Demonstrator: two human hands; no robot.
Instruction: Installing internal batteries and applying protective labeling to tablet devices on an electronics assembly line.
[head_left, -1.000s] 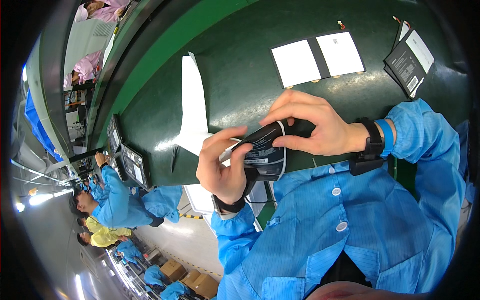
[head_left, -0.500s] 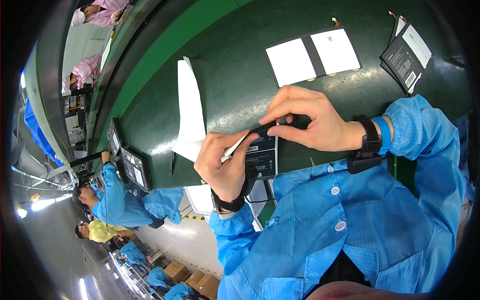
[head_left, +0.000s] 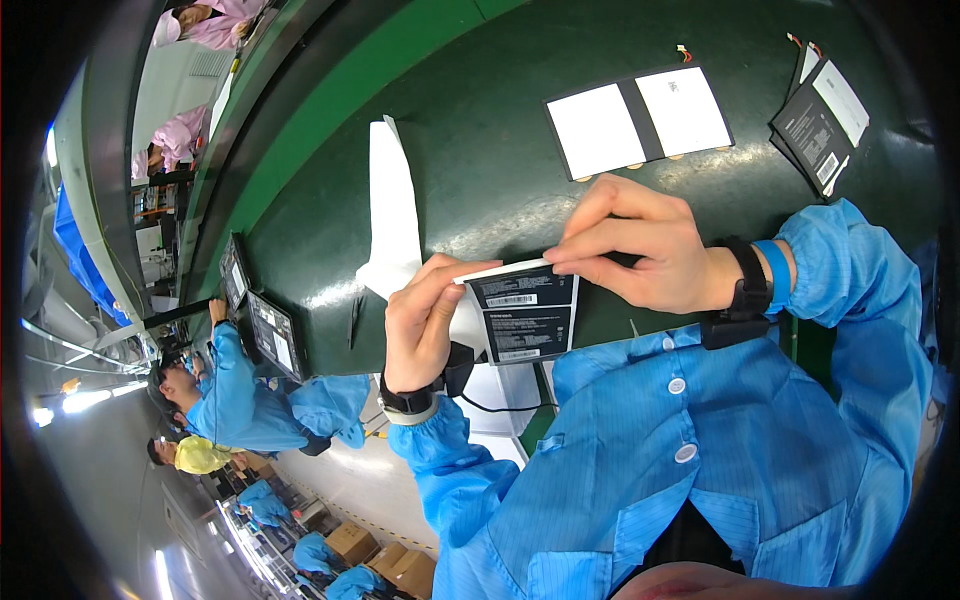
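Note:
My left hand [head_left: 420, 325] and my right hand [head_left: 645, 245] each pinch one end of a thin, white-edged label strip [head_left: 510, 270], seen almost edge-on. Just below it lies a sheet of black printed labels [head_left: 525, 325] with pale borders, at the table's near edge. How far the strip is joined to that sheet, I cannot tell. A long curled white paper [head_left: 395, 210] runs across the table down to my left hand, which hides its near end. Beyond my right hand a flat battery pack [head_left: 640, 115] with two white panels and a small wired plug lies on the table.
Several black flat packs [head_left: 815, 125] with wires are stacked at the far right. A dark slim tool [head_left: 353, 322] lies left of my left hand. At the left, a co-worker in blue [head_left: 235, 385] sits by opened laptop bodies [head_left: 273, 335] on the green table [head_left: 480, 120].
The strip between my hands has turned from a slanted, dark-faced piece to a nearly level white edge. My left fingers have straightened, and the black labels below show more.

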